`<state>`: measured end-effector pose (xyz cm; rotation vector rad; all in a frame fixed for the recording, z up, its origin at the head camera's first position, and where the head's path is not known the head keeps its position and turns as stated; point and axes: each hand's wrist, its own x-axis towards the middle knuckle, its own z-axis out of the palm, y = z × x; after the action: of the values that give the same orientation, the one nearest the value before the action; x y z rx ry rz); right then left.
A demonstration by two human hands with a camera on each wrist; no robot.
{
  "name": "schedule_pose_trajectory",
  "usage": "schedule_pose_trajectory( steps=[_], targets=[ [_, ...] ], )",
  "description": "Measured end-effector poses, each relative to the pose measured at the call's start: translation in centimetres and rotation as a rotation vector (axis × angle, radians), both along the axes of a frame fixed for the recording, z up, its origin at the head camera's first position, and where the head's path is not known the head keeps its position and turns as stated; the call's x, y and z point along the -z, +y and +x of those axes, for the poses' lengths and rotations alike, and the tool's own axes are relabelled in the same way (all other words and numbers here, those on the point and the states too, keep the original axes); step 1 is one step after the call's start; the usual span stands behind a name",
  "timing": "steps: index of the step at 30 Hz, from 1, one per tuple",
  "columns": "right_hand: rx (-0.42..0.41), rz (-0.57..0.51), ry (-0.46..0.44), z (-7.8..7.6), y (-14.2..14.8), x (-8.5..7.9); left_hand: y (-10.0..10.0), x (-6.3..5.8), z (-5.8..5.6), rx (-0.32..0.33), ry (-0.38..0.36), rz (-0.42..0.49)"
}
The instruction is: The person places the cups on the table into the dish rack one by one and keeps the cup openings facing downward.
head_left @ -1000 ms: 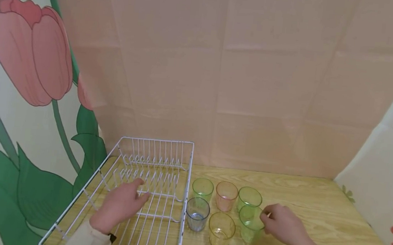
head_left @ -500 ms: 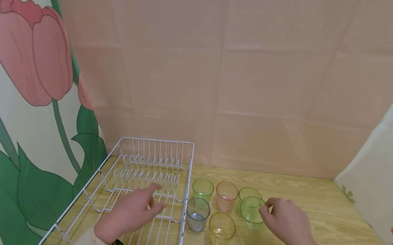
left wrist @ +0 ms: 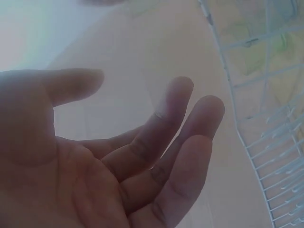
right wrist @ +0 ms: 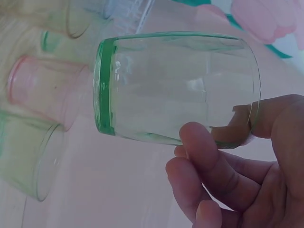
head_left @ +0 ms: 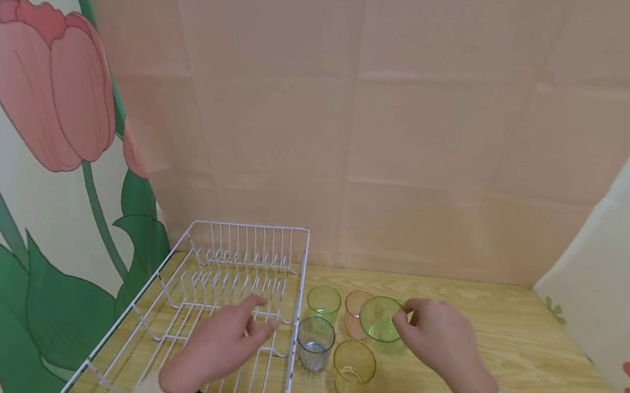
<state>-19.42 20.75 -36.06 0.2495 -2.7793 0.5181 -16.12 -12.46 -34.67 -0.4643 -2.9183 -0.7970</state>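
My right hand (head_left: 443,345) pinches a green glass (head_left: 379,320) by its rim, thumb inside and fingers outside. The glass is lifted, overlapping the pink glass (head_left: 352,326) in the head view. In the right wrist view its thick green base points away from the hand, and another green glass (right wrist: 28,156) stands beyond it, hidden in the head view. A blue glass (head_left: 314,345), a yellow glass (head_left: 354,371) and a further green glass (head_left: 324,302) stand upright nearby. My left hand (head_left: 221,345) hovers over the white wire dish rack (head_left: 302,284), fingers loosely bent, holding nothing.
The rack lies on the wooden table (head_left: 503,366), its right edge close beside the blue glass. Upright wire dividers (head_left: 232,283) fill its far part. A pink cloth wall (head_left: 412,136) rises behind, and a tulip-printed sheet (head_left: 52,89) hangs at the left.
My right hand has lifted the green glass from the front right and carried it up, away and to the left. My left hand has shifted rightward over the rack.
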Motion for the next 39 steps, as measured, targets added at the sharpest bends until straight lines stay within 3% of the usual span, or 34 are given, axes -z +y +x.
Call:
schedule_pose_trajectory(
  steps=[9,17,32,39],
  targets=[
    [-0.028,-0.043,0.014,0.2,-1.6,-0.9,0.8,0.1,0.1,0.061,0.019,0.046],
    [-0.095,-0.098,0.032,0.7,-3.4,-1.1,1.8,-0.1,0.2,0.048,0.001,0.087],
    [-0.190,-0.196,0.013,2.4,-6.2,-1.7,3.4,0.4,0.5,0.227,-0.031,0.208],
    [-0.254,-0.221,0.023,2.9,-6.9,-1.6,4.0,0.2,0.9,0.258,-0.065,0.253]
  ],
)
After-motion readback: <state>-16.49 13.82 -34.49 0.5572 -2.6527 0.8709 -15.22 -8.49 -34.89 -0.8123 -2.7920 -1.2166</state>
